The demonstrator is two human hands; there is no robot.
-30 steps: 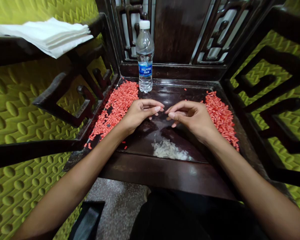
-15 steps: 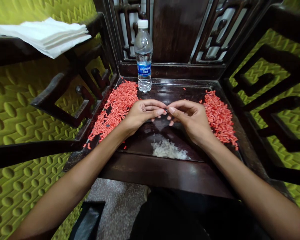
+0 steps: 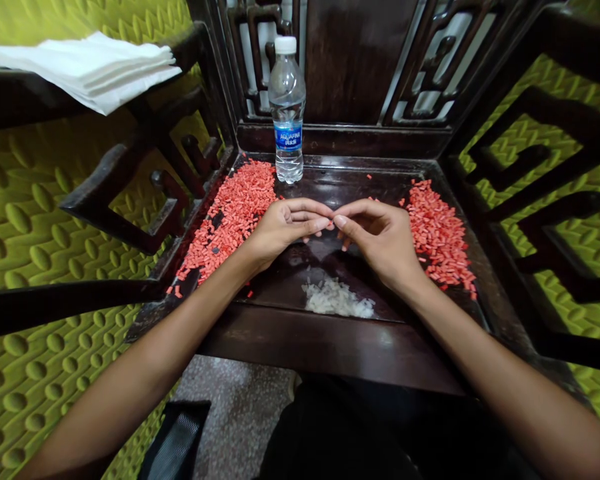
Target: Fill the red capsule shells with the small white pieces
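My left hand [image 3: 290,230] pinches a small red piece [image 3: 331,224] between thumb and forefinger, over the middle of the dark wooden seat [image 3: 275,287]. Fingertip to fingertip with it is my right hand [image 3: 373,233], its thumb and forefinger closed at the same spot; whatever it grips is too small to make out. Left of my left hand spreads a heap of red pieces [image 3: 235,210] with a few dark bits among them. A second red heap [image 3: 440,233] lies beyond my right hand. Nearer the front edge sits a small pile of whitish translucent pieces [image 3: 337,299].
A water bottle [image 3: 289,113] stands upright at the back, beside the left heap. White napkins [image 3: 100,70] rest on the left armrest. Dark carved wooden sides and a backrest surround the seat. A dark mesh-like object [image 3: 175,437] is at the lower left.
The fingers of my right hand have shifted slightly and curled in more around the meeting point. My left hand has hardly moved.
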